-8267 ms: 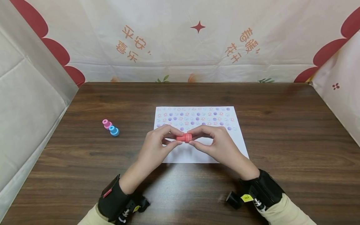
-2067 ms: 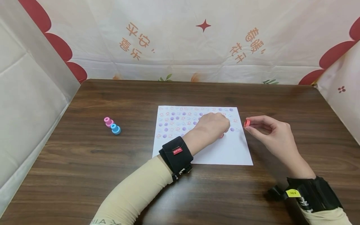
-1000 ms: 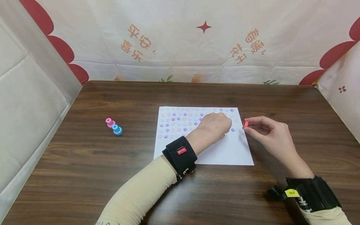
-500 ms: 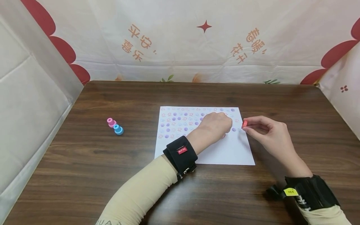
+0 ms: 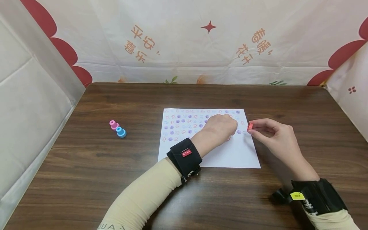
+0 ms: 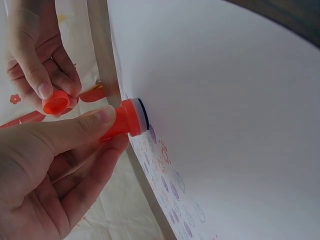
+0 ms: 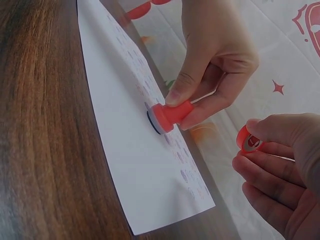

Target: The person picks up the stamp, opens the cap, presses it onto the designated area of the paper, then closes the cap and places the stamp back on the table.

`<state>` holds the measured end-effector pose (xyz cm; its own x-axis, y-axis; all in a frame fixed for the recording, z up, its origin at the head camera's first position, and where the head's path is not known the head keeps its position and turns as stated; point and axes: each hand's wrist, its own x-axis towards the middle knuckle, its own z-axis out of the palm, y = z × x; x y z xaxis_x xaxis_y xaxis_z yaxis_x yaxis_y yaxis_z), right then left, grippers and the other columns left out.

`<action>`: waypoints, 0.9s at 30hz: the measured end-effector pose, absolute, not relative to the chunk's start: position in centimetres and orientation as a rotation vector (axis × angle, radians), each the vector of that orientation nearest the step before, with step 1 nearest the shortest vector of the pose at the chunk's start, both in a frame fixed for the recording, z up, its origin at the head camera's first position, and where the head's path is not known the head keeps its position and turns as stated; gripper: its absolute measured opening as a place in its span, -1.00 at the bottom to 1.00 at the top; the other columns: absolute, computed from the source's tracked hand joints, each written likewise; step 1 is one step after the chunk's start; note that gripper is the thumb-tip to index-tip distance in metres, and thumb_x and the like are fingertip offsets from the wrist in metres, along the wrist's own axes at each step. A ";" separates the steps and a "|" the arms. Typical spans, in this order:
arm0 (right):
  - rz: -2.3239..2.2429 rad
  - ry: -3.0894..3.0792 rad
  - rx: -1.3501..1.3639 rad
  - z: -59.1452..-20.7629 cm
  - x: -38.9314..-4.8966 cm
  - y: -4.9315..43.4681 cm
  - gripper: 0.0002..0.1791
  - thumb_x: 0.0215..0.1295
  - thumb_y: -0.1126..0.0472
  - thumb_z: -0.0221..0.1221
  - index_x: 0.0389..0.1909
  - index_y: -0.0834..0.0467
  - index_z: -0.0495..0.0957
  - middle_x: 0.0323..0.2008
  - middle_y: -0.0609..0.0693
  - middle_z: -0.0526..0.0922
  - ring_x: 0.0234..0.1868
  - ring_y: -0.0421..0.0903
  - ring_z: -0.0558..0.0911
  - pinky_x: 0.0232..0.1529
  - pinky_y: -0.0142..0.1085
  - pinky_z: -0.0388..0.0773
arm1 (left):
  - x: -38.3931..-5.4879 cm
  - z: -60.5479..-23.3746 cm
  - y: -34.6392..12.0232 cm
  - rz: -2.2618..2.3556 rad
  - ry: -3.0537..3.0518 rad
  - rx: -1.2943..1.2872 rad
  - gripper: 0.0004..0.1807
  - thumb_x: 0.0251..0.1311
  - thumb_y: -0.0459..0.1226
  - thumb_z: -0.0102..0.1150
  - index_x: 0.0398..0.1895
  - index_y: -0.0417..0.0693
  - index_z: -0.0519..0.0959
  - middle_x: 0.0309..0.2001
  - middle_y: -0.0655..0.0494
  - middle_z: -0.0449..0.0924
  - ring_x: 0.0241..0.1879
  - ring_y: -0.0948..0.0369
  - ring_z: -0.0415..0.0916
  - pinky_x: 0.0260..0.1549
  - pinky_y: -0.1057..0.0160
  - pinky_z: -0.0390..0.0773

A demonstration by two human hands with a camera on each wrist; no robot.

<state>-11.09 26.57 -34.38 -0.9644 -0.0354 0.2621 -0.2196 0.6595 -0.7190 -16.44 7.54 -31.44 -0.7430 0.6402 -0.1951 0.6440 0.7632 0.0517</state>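
My left hand reaches over the white paper, its back hiding most of what it holds in the head view. Both wrist views show its thumb and fingers pinching the handle of a red self-inking stamp. The stamp's dark-rimmed face is turned to the paper, at the lower end of the printed marks; whether it touches, I cannot tell. Just right of the sheet, my right hand pinches the stamp's red cap between thumb and fingers, hollow side visible in the left wrist view.
A pink stamp and a blue stamp stand close together on the left of the brown wooden table. Rows of small purple, blue and red prints cover the paper's far part. A pale patterned cloth hangs behind the table.
Earlier both hands held the capped red stamp together over the paper. The cap is now off, in my right hand, which moved right. Over the last second both hands are nearly still.
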 end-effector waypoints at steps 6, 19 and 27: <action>1.185 -2.646 0.218 -34.3 -11.0 26.7 -0.68 0.06 0.35 0.46 -0.12 0.16 0.71 -0.32 -0.48 0.66 -0.31 -0.56 0.65 -0.22 -0.73 0.53 | -16.3 -31.3 7.5 -0.031 2.762 1.022 -0.76 0.30 -0.17 0.27 0.02 0.19 0.69 -0.07 0.25 0.71 -0.25 0.32 0.52 -0.29 0.43 0.53; 1.177 -2.638 0.256 -34.2 -10.7 26.7 -0.69 0.07 0.36 0.45 -0.12 0.18 0.71 -0.31 -0.44 0.67 -0.31 -0.56 0.65 -0.22 -0.72 0.54 | -16.4 -31.4 7.5 -0.031 2.764 1.028 -0.78 0.31 -0.18 0.26 -0.01 0.20 0.70 -0.09 0.27 0.72 -0.26 0.32 0.51 -0.30 0.42 0.51; 1.185 -2.637 0.257 -34.4 -10.8 26.8 -0.68 0.06 0.36 0.45 -0.11 0.18 0.70 -0.31 -0.43 0.68 -0.30 -0.56 0.65 -0.22 -0.72 0.53 | -16.4 -31.5 7.4 0.001 2.770 1.029 -0.80 0.31 -0.19 0.26 -0.04 0.19 0.71 -0.11 0.26 0.72 -0.28 0.32 0.51 -0.32 0.42 0.49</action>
<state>-10.83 26.77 -34.40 -0.9561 -0.0617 0.2863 -0.2551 0.6557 -0.7106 -16.40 7.40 -31.49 -0.7421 0.6474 -0.1734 0.6473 0.7595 0.0653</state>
